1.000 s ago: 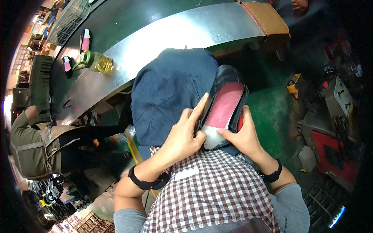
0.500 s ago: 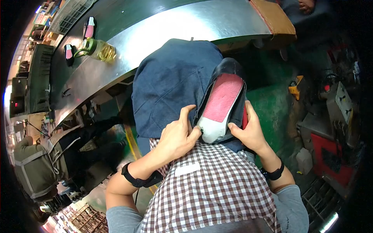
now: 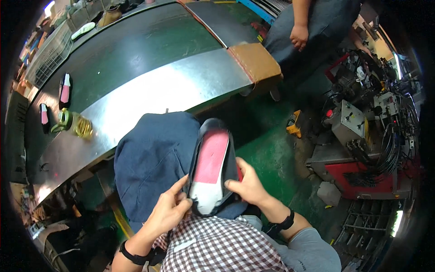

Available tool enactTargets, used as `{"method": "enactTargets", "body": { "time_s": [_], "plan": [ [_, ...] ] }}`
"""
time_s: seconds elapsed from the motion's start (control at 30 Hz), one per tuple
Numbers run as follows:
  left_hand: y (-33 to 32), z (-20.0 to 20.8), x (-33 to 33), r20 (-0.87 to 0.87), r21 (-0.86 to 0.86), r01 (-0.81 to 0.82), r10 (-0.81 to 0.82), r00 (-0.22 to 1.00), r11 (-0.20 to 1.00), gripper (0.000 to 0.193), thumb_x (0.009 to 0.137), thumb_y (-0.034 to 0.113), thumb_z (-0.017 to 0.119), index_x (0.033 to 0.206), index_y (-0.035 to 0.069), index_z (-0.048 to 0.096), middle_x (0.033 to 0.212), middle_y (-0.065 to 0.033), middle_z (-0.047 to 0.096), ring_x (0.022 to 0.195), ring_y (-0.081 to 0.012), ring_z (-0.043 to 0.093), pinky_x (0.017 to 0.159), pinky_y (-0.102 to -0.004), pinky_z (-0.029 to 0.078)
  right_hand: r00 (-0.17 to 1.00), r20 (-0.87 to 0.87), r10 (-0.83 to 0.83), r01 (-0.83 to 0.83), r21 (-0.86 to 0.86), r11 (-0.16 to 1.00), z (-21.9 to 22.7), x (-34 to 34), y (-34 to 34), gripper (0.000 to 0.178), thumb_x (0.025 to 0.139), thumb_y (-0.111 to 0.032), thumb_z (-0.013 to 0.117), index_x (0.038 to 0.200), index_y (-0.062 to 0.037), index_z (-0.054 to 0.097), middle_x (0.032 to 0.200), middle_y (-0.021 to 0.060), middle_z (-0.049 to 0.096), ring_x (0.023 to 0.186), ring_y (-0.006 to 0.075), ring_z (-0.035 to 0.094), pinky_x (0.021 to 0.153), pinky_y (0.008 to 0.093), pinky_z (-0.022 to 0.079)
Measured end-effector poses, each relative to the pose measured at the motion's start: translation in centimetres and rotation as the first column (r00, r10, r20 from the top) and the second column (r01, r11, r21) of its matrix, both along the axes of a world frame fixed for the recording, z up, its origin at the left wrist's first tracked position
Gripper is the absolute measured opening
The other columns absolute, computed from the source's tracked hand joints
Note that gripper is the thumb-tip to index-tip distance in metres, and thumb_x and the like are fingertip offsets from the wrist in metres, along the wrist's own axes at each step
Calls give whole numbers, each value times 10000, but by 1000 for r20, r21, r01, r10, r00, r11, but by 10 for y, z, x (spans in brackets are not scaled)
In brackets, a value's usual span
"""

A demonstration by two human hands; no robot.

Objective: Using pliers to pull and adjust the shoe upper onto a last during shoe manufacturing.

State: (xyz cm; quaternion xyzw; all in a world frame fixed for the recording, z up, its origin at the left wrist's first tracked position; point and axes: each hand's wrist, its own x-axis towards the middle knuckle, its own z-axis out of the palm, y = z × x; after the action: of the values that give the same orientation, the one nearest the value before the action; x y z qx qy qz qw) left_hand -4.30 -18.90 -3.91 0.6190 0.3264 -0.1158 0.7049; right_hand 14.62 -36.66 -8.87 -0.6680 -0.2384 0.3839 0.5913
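Note:
A black shoe (image 3: 211, 156) rests on my lap, showing a pink and white bottom or insole face. Its white end points toward my body and its rounded black end points away. With thumb and finger, my left hand (image 3: 170, 212) pinches the black edge beside the white part. My right hand (image 3: 250, 185) grips the other side, its thumb on the rim and its fingers round the outside, partly hidden. A bit of red shows between that hand and the shoe. Dark blue cloth (image 3: 152, 158) lies over my lap under and left of the shoe.
A curved metal-edged table (image 3: 167, 84) stands ahead, with a bottle (image 3: 74, 123) and two similar black shoes (image 3: 65, 93) at its left. Brown cardboard (image 3: 254, 62) covers its right end. A person's hand (image 3: 299, 37) hangs beyond it. A machine with a control box (image 3: 350, 120) stands right.
The view has swung to the right, so the table, shoe and hands sit farther left and lower. More of the machine and the other person shows. Both hands keep hold of the shoe.

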Motion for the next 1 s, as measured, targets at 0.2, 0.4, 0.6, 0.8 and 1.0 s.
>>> {"method": "enactTargets", "body": {
  "time_s": [0.2,0.4,0.6,0.8,1.0],
  "plan": [
    [26,9,20,308,59,-153,128,943,987,749,978,94,583,1583,88,141,955,-95,626,815,-136,620,691,-267,526,961,30,-276,276,9,961,24,117,35,241,728,3,637,850,-125,473,767,-67,409,658,46,394,578,225,329],
    [58,-12,0,199,59,-330,313,929,942,753,933,-5,587,1567,68,186,944,-83,603,786,-109,591,712,-253,516,784,329,-527,498,174,850,32,258,97,195,782,-13,614,838,-135,472,706,-44,417,552,73,394,482,260,319],
    [84,-28,1,201,87,-407,384,901,909,717,928,-14,586,1553,67,244,951,-78,601,774,-100,589,702,-239,515,310,901,-304,707,-4,708,-19,414,156,273,759,-176,686,903,-10,525,829,148,607,613,296,632,579,423,510],
    [105,-24,0,189,183,-471,440,878,863,682,929,-8,592,1537,59,289,958,-67,602,803,-98,571,754,-239,497,544,790,-282,683,-223,695,-44,416,204,504,861,-495,668,807,6,671,710,117,641,648,223,637,622,380,485],
    [184,-47,34,314,540,-512,405,859,668,618,888,119,650,1457,48,419,1136,-148,595,1073,-211,575,901,-328,500,642,359,-677,569,369,735,-55,330,150,343,932,-201,702,1171,11,576,971,25,623,876,96,575,729,259,482]
  ]
}}
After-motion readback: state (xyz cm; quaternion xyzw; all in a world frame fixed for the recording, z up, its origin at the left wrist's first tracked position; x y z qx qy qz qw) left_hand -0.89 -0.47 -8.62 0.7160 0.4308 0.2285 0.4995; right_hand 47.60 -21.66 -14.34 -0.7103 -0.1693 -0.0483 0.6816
